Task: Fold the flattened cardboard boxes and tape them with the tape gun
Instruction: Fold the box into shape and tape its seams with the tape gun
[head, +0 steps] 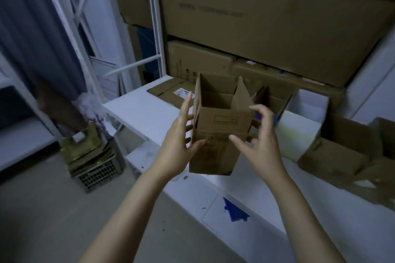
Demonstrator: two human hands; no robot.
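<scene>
A small brown cardboard box (220,134) stands opened into a tube above the white table (147,111), its top flaps upright and its inside visible. My left hand (181,134) holds its left side, thumb on the front face and fingers along the left wall. My right hand (258,141) grips the right side, thumb pressed on the front and fingers curled over the right edge. A strip of tape runs across the front face. No tape gun is in view.
More brown boxes (342,151) and a white open box (299,126) lie on the table to the right. Large cartons (267,28) fill the white shelving behind. A blue stain (235,211) marks the table's near edge. A grey crate (98,173) with stacked items sits on the floor at left.
</scene>
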